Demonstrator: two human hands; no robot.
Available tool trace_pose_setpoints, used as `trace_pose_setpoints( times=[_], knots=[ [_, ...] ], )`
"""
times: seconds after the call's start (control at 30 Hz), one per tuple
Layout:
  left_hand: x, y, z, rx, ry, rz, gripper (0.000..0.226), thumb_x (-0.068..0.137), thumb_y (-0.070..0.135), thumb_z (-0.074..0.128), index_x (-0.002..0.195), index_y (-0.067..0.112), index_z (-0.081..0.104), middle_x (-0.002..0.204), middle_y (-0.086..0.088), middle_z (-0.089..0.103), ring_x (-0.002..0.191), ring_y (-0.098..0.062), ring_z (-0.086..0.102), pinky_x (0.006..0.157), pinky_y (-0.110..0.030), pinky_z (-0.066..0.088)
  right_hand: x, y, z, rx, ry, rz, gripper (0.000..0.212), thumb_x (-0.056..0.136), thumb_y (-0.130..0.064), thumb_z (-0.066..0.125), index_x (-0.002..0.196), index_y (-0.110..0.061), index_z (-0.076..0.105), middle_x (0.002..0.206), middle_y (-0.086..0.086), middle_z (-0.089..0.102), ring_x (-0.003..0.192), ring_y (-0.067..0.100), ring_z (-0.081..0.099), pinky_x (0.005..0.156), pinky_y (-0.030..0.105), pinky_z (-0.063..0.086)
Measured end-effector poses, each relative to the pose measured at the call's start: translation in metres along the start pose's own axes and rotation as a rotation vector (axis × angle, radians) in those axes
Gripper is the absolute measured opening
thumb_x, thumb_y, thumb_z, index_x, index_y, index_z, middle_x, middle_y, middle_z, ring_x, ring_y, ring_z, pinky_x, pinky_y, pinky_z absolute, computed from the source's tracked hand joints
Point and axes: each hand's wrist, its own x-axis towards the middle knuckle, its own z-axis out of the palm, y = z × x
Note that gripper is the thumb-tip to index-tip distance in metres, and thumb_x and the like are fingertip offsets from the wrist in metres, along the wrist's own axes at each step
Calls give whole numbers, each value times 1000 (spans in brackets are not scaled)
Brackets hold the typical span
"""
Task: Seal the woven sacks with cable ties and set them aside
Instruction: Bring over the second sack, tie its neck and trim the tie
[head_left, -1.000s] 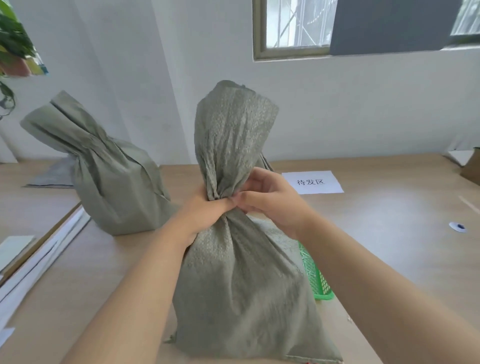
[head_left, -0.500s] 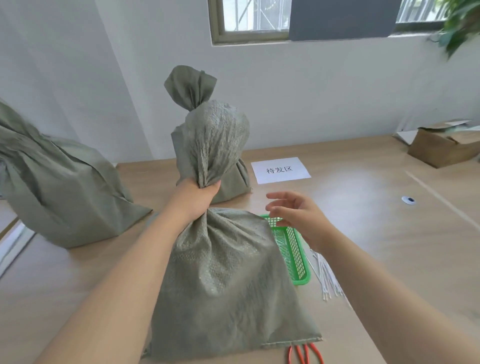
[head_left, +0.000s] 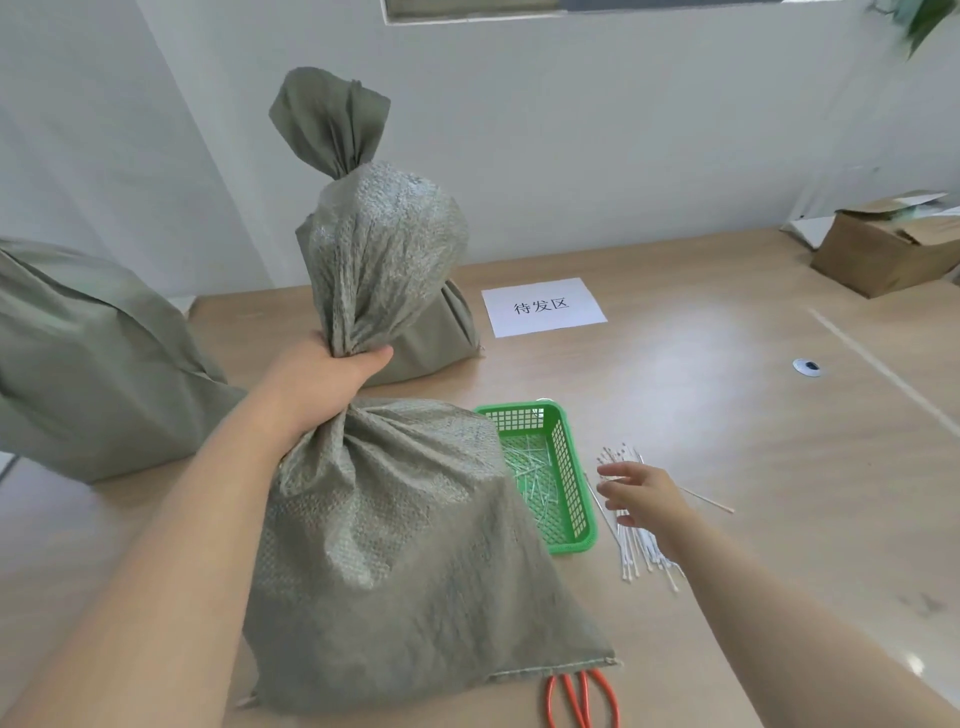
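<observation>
Current sack (head_left: 395, 545) stands on the table (head_left: 727, 389) right in front of the person, neck bunched and twisted. Left hand (head_left: 332, 379) is clamped round that neck, fingers and thumb wrapped tight, holding it upright.

Change: a second ago both hands were on the neck. Right hand (head_left: 639, 493) has let go and dropped to the loose cable ties (head_left: 639, 551) lying on the table just right of the green basket (head_left: 519, 410). Its fingers are apart and relaxed over the ties, nothing pinched yet.

So gathering looks done, tying not started. Next is picking out one tie single-handed, and the left grip has to hold the twist alone meanwhile.

Basket holds short white bits, likely offcuts. Orange-handled scissors (head_left: 582, 696) poke out from under the sack's bottom edge. Behind it, another sack (head_left: 332, 119) with a cinched neck sits by the paper label (head_left: 543, 306). It's probably finished, but I can't see its tie. Third sack (head_left: 88, 364) at far left.
</observation>
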Motion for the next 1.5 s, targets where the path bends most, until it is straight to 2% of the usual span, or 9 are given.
trace_pose_setpoints(
  times=[0.13, 0.3, 0.47, 0.63, 0.73, 0.8, 0.97, 1.13, 1.5],
  knots=[
    [0, 1, 2, -11, 21, -20, 25, 90, 46, 71, 110, 34, 62, 110, -1, 69, 109, -30, 64, 103, -46, 50, 25, 22, 0, -130, 21, 55, 26, 89, -5, 67, 115, -7, 67, 92, 12, 65, 71, 21, 57, 58, 27, 45],
    [-5, 4, 3, -26, 27, -24, 14, 90, 47, 71, 82, 40, 62, 101, -1, 72, 97, -26, 67, 99, -46, 52, 55, 48, 4, -316, 61, 103, 32, 87, -11, 70, 118, -11, 66, 87, 9, 69, 67, 23, 61, 52, 27, 47],
    [-3, 5, 6, -10, 17, -34, 14, 90, 50, 70, 83, 41, 63, 98, 2, 71, 95, -24, 66, 98, -45, 52, 76, 62, 14, -645, 101, 97, 36, 87, -21, 69, 122, -14, 67, 119, 8, 70, 106, 25, 66, 90, 31, 49],
    [-2, 5, 10, 27, 20, -27, 12, 89, 53, 69, 89, 42, 64, 97, 7, 70, 96, -20, 65, 99, -45, 52, 85, 78, 21, -878, 115, 177, 9, 83, -17, 62, 78, -11, 58, 78, 10, 63, 77, 30, 63, 73, 31, 57],
    [-4, 5, 11, 10, 24, -23, 12, 88, 53, 70, 84, 48, 60, 104, 8, 71, 97, -19, 67, 100, -46, 52, 85, 83, 25, -955, 156, 191, 12, 85, -10, 56, 73, -10, 55, 70, 6, 56, 63, 27, 57, 52, 25, 44],
    [-5, 4, 11, 16, 33, -29, 14, 87, 54, 71, 82, 47, 60, 108, 1, 72, 96, -23, 69, 99, -49, 53, 85, 84, 27, -997, 181, 171, 11, 85, -5, 52, 77, -12, 55, 70, 4, 54, 67, 27, 58, 54, 26, 44],
    [-7, 1, 10, 13, 45, -23, 11, 84, 59, 72, 85, 50, 67, 107, 6, 74, 98, -21, 69, 98, -50, 54, 86, 87, 29, -989, 182, 161, 13, 84, -11, 56, 73, -13, 50, 71, 3, 53, 74, 29, 60, 62, 28, 46],
    [-7, -3, 11, 30, 55, -35, 27, 86, 55, 71, 97, 30, 70, 103, -6, 75, 93, -26, 70, 98, -50, 54, 88, 92, 30, -936, 179, 153, 19, 82, -24, 61, 70, -16, 48, 79, 6, 64, 77, 31, 68, 68, 30, 56],
    [-5, -6, 12, 8, 66, -25, 13, 87, 52, 72, 89, 39, 70, 91, 1, 74, 85, -21, 68, 98, -48, 53, 91, 103, 27, -931, 182, 158, 28, 85, -44, 59, 76, -18, 54, 80, 4, 67, 74, 29, 70, 73, 33, 58]
  ],
)
